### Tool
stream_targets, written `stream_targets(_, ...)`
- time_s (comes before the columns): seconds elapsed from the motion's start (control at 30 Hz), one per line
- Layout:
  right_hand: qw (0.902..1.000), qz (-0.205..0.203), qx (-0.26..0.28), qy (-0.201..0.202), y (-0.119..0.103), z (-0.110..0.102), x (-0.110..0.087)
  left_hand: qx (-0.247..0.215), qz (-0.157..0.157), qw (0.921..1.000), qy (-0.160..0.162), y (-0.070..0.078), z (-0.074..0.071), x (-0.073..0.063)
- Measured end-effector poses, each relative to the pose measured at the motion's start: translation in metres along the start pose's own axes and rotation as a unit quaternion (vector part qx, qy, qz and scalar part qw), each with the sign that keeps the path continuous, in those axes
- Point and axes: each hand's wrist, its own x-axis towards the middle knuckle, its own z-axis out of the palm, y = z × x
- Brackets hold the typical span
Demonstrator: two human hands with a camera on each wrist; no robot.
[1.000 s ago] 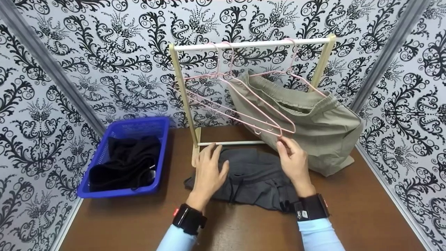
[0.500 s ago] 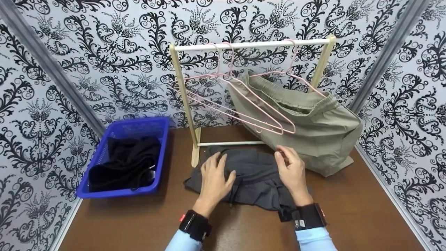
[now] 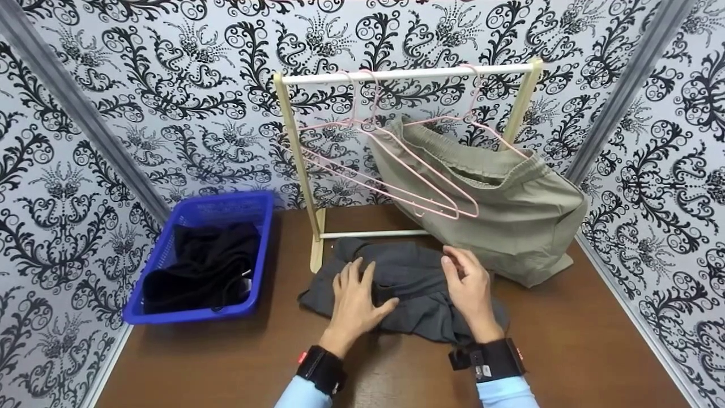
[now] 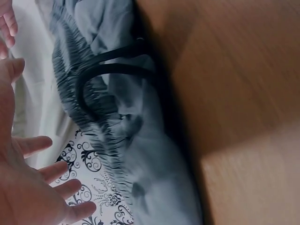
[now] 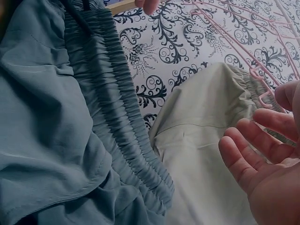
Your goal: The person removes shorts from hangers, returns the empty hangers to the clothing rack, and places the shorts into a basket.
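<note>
Dark grey drawstring shorts [image 3: 408, 283] lie bunched on the brown table in front of the rack. Their gathered elastic waistband [image 5: 112, 108] shows in the right wrist view, and a black drawstring [image 4: 112, 70] loops out in the left wrist view. Over the left part of the shorts is my left hand [image 3: 357, 306], fingers spread and holding nothing. My right hand [image 3: 469, 286] hovers at their right side, fingers loosely bent with nothing in them. Behind, khaki shorts [image 3: 498, 221] hang by the waistband from a pink hanger [image 3: 493, 131].
A wood and white garment rack [image 3: 396, 75] stands at the back. Two bare pink hangers [image 3: 419, 164] hang on its left half, their lower corners just behind my hands. At left is a blue basket [image 3: 263, 226] holding black clothing [image 3: 209, 266]. Patterned walls enclose the table [image 3: 583, 351].
My right hand has let go of a bare hanger's corner and come down toward the grey shorts. My left hand has moved down and right over them, its fingers spreading.
</note>
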Motion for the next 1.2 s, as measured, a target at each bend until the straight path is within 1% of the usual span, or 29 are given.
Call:
stream_targets(0.17,1.0,-0.003,-0.002,-0.001,0.0,0.0,-0.002,0.005,-0.009,0.9992,-0.04,-0.002,0.004,-0.003)
stream_targets(0.3,0.9999,-0.005,-0.002,-0.01,0.003,0.001,-0.004,0.014,-0.013,0.9976,-0.066,-0.003,0.007,-0.004)
stream_targets(0.4,0.9996,-0.011,-0.014,-0.021,0.006,0.001,-0.005,0.023,-0.016,0.9965,-0.079,-0.005,0.011,-0.006)
stream_targets(0.6,0.9974,-0.024,-0.049,-0.046,0.01,0.002,-0.008,0.014,-0.024,0.9931,-0.113,-0.006,0.019,-0.01)
stream_targets(0.73,0.9969,-0.02,-0.056,-0.052,0.012,0.003,-0.01,0.022,-0.026,0.991,-0.13,-0.007,0.024,-0.01)
stream_targets(0.97,0.997,-0.022,-0.057,-0.048,0.014,0.003,-0.011,0.042,-0.043,0.9857,-0.158,-0.007,0.032,-0.006)
stream_targets(1.2,0.9966,-0.025,-0.058,-0.054,0.015,0.005,-0.01,0.042,-0.058,0.9825,-0.172,-0.005,0.036,-0.001)
